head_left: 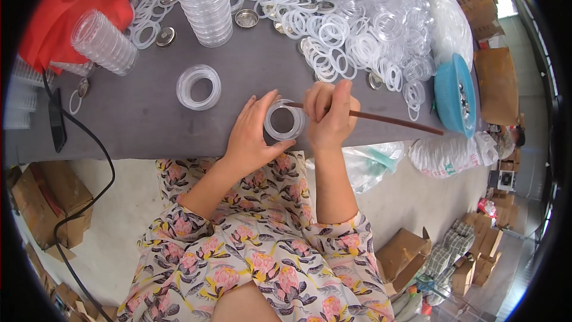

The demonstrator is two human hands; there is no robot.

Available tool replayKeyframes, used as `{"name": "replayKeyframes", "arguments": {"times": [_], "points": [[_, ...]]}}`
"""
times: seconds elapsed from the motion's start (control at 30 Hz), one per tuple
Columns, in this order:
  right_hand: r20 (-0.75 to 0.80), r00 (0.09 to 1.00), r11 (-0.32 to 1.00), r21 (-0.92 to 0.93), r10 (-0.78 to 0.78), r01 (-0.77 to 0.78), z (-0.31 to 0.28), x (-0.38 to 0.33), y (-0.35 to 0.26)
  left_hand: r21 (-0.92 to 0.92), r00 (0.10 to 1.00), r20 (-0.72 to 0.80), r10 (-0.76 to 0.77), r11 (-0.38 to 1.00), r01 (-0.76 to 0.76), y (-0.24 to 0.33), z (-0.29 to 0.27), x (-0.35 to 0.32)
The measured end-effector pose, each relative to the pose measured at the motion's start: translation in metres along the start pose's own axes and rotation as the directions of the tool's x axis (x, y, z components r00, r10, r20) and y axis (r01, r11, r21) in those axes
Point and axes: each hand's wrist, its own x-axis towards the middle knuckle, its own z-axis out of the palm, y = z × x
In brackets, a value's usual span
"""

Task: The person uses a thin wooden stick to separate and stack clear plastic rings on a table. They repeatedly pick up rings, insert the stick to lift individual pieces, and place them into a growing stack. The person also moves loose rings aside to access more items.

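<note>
Head view looks down on a grey bench (137, 113) near whose front edge both hands meet over one small clear round case (283, 120). The left hand (253, 134) cups the case from the left, thumb and fingers curled partly round its wall, a loose half-open grip that seems meant to steady it flat on the bench. The right hand (331, 116) has its grip closed round a thin brown stick (381, 119), held like a pen; the stick's tip lies over the case's rim, while its long end points away to the right past the bench edge. That hold looks suited to pressing or seating something inside the case.

A second clear case (198, 87) rests apart to the left. Behind are stacks of cases (205, 3), a heap of white rings (351, 30) and some small metal discs (246, 18). A blue basket (454, 92) sits at the right end, and a red bag (59, 18) at the far left.
</note>
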Motion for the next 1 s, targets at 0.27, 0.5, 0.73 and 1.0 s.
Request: {"name": "replayKeyframes", "arguments": {"times": [0.27, 0.5, 0.73, 1.0], "points": [[-0.004, 0.967, 0.961, -0.114, 0.254, -0.253, 0.007, -0.015, -0.029, 0.03, 1.0, -0.022, 0.01, 0.999, -0.01, -0.002, 0.003, -0.001], [-0.081, 0.996, 0.998, 0.053, -0.038, 0.042, 0.03, -0.005, 0.002, 0.058, 0.999, -0.034, 0.032, 0.998, -0.029, -0.003, 0.005, 0.0], [0.052, 0.981, 0.952, -0.255, 0.187, -0.168, 0.005, -0.008, -0.025, 0.055, 0.999, -0.034, 0.002, 0.998, 0.0, -0.002, 0.004, -0.001], [-0.074, 0.983, 0.966, 0.213, 0.167, -0.148, 0.017, -0.006, 0.005, 0.08, 0.998, -0.052, 0.044, 0.996, -0.04, -0.003, 0.006, 0.0]]}}
